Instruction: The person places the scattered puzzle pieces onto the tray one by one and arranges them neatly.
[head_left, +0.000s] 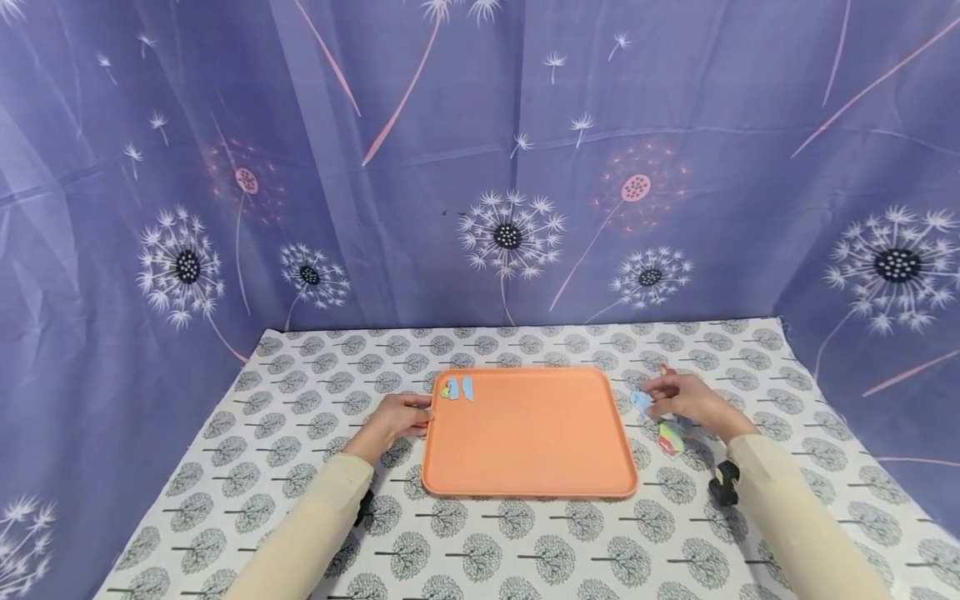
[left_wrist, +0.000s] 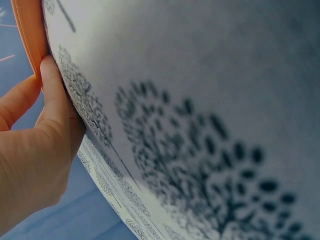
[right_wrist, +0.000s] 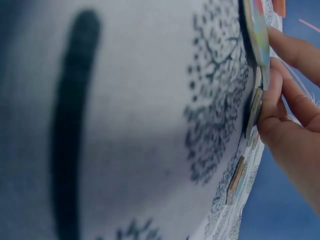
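An orange tray (head_left: pixel 532 442) lies on the cloth in the head view. My left hand (head_left: pixel 401 419) grips its left rim, and in the left wrist view the thumb and a finger meet at the orange edge (left_wrist: pixel 31 37). Two jigsaw puzzle pieces lie in the tray's far left corner: a blue one with yellow-green (head_left: pixel 450 389) and a plain light blue one (head_left: pixel 468 388). Right of the tray, my right hand (head_left: pixel 686 397) pinches a light blue puzzle piece (head_left: pixel 641 401). The right wrist view shows a colourful piece (right_wrist: pixel 259 35) at its fingertips.
More puzzle pieces lie around the right hand, including a green and red one (head_left: pixel 670 439) nearer me and a reddish one (head_left: pixel 667 369) beyond. A tree-print cloth (head_left: pixel 480 550) covers the table. A purple dandelion curtain (head_left: pixel 420 208) hangs behind and at both sides.
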